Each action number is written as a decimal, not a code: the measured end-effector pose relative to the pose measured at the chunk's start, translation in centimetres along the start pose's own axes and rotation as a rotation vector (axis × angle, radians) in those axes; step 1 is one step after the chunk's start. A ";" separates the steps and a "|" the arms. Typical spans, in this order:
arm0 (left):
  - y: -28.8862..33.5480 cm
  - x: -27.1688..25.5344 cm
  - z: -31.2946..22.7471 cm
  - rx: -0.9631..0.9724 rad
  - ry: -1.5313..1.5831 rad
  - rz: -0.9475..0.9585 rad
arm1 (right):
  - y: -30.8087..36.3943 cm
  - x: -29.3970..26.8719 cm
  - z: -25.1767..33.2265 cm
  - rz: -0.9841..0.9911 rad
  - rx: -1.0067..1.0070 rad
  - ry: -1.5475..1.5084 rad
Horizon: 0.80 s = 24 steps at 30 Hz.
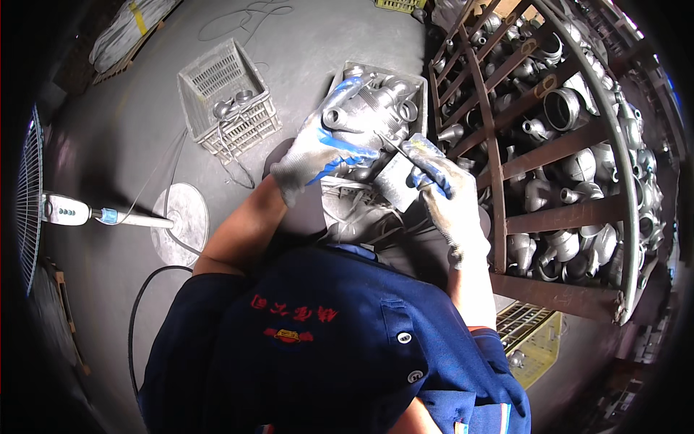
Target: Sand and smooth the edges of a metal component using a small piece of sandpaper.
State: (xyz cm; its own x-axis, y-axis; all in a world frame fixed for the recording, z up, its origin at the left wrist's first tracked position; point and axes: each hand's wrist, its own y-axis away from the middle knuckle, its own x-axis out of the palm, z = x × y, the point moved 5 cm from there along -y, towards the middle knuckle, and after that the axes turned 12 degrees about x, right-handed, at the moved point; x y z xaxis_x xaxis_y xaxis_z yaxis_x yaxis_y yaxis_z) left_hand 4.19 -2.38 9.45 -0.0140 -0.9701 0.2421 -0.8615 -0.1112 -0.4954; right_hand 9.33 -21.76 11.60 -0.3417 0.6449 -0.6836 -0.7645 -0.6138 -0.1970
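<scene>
A knock to the grey crate (424,98) could shift its heaped castings (408,111). Above them, a silver casting (361,112) could slip from the left hand (316,148) if its wrapped fingers slacken; the slim tool (390,142) gripped in the right hand's fingers (431,172) could skid off curved metal.

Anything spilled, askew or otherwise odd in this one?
No clear spill or damage. Only the thin cable looks untidy: it lies in loose loops across the floor beyond the left-hand crate, rather than coiled.

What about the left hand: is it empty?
No, the gloved left hand holds a silvery metal fitting between its thumb and fingers.
</scene>
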 end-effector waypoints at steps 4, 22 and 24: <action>0.5 -0.1 0.1 -0.121 0.046 -0.113 | -0.1 -0.3 0.1 0.004 -0.012 -0.036; -0.7 0.0 -1.2 -0.019 0.142 -0.090 | -0.9 -2.0 1.2 -0.024 0.118 -0.294; -1.0 0.1 -1.6 0.057 0.040 -0.019 | -0.8 -2.3 1.8 -0.068 0.122 -0.446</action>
State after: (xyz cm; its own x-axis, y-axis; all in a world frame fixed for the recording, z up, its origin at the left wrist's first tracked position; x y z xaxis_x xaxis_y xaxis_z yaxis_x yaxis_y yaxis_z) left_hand 4.21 -2.04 11.34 -0.0192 -0.9584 0.2848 -0.8313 -0.1429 -0.5371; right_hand 9.72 -21.95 14.61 -0.4698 0.8311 -0.2975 -0.8430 -0.5224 -0.1282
